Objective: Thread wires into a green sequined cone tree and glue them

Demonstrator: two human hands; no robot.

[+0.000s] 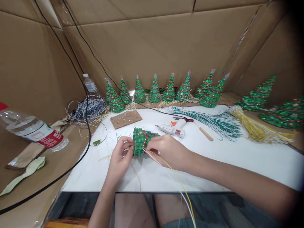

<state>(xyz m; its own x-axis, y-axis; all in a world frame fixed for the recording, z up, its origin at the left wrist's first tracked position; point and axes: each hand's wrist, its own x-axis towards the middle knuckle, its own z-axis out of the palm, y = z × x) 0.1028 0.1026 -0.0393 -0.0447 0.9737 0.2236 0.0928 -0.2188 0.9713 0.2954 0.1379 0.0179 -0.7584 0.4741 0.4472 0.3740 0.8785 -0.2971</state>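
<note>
A small green beaded Christmas tree (140,147) lies on its side above the white tabletop, its base toward the left. My left hand (121,156) pinches the edge of that base between thumb and fingers. On the tree's other side, my right hand (168,150) is closed, its fingertips pinching a thin yellow strand (166,162) and a white strand (155,159) against the tree. Both strands trail down past the table's front edge. The tips of my right fingers partly hide the narrow end of the tree. Loose thin yellowish strands (136,175) hang below my left hand.
Several finished trees (154,90) line the back. A glue gun (172,129), pliers (184,119) and a wooden-handled tool (206,134) lie beyond my right hand. Bundles of green strands (213,123) and yellow strands (258,125) sit right. A bottle (35,129) and black cable (88,126) are left.
</note>
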